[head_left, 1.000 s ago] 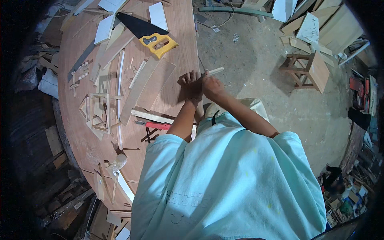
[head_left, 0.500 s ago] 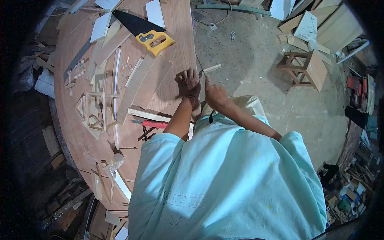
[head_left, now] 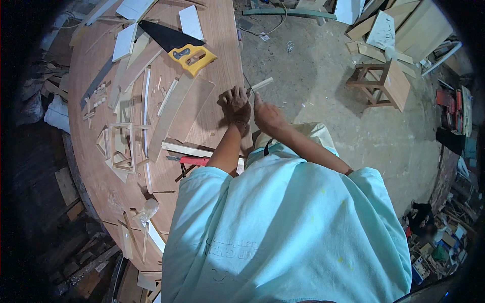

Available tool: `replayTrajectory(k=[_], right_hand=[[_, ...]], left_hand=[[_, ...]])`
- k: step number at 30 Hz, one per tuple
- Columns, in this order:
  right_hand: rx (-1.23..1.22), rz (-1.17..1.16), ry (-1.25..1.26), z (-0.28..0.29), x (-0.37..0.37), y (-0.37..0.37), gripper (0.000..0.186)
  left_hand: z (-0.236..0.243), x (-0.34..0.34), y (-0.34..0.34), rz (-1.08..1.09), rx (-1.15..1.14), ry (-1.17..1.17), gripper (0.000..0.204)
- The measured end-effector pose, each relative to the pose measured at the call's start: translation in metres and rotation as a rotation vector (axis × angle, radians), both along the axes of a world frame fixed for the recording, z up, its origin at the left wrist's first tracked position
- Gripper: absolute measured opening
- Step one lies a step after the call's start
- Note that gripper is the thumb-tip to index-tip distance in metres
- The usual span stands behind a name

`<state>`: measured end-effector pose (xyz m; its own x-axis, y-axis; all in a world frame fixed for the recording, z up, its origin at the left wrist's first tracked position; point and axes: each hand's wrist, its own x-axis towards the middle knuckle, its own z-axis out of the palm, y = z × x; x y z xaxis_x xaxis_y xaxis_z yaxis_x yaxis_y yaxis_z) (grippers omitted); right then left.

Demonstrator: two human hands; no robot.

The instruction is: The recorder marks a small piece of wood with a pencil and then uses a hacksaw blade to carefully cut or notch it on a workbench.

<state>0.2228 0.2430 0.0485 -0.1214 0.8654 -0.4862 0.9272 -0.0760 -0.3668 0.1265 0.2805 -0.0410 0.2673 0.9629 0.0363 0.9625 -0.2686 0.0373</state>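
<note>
At the right edge of the wooden tabletop (head_left: 225, 55), my left hand (head_left: 236, 105) presses down with curled fingers, holding a thin wooden strip (head_left: 263, 84) whose pale end juts out past the edge. Just right of it, my right hand (head_left: 269, 117) is closed, index finger stretched forward, around a tool with a narrow dark blade (head_left: 247, 81). That blade crosses the strip beside my left fingertips. The tool's handle is hidden in my right hand, and I cannot tell its exact kind. The strip's other end lies under my left hand.
On the table lie a yellow-handled handsaw (head_left: 192, 55), a red utility knife (head_left: 192, 161), a small wooden frame (head_left: 122, 146) and flat boards (head_left: 172, 111). A wooden stool (head_left: 381, 86) lies tipped on the floor at right. Far lower right, a person (head_left: 420, 219) is near piled scraps.
My right hand has shifted slightly along with the blade, which still crosses the strip. My left hand keeps its hold at the table edge. The whole view has moved a little.
</note>
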Motion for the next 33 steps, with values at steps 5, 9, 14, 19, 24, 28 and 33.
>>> replayTrajectory(k=[5, 9, 14, 19, 24, 28, 33], right_hand=[[0.135, -0.010, -0.047, -0.025, -0.001, 0.038, 0.040], [0.204, 0.046, 0.065, -0.001, -0.003, 0.005, 0.035], [0.244, 0.116, 0.035, -0.040, 0.005, 0.017, 0.036], [0.126, -0.003, 0.012, -0.019, -0.004, 0.016, 0.037], [0.060, 0.009, 0.039, -0.007, 0.007, 0.002, 0.041], [0.318, 0.062, 0.027, -0.041, 0.008, 0.030, 0.037], [0.500, 0.031, 0.099, -0.026, 0.009, -0.017, 0.046]], left_hand=[[0.016, 0.009, 0.001, -0.134, 0.051, -0.029, 0.021], [-0.015, -0.004, 0.002, 0.018, 0.033, 0.059, 0.021], [-0.002, 0.003, 0.002, -0.137, 0.075, 0.084, 0.021], [-0.001, 0.001, -0.002, -0.012, 0.045, -0.024, 0.023], [-0.009, -0.002, 0.002, 0.022, 0.132, -0.077, 0.025], [0.012, 0.010, 0.004, -0.142, -0.021, 0.032, 0.038], [-0.008, -0.001, 0.003, 0.019, 0.006, -0.044, 0.030]])
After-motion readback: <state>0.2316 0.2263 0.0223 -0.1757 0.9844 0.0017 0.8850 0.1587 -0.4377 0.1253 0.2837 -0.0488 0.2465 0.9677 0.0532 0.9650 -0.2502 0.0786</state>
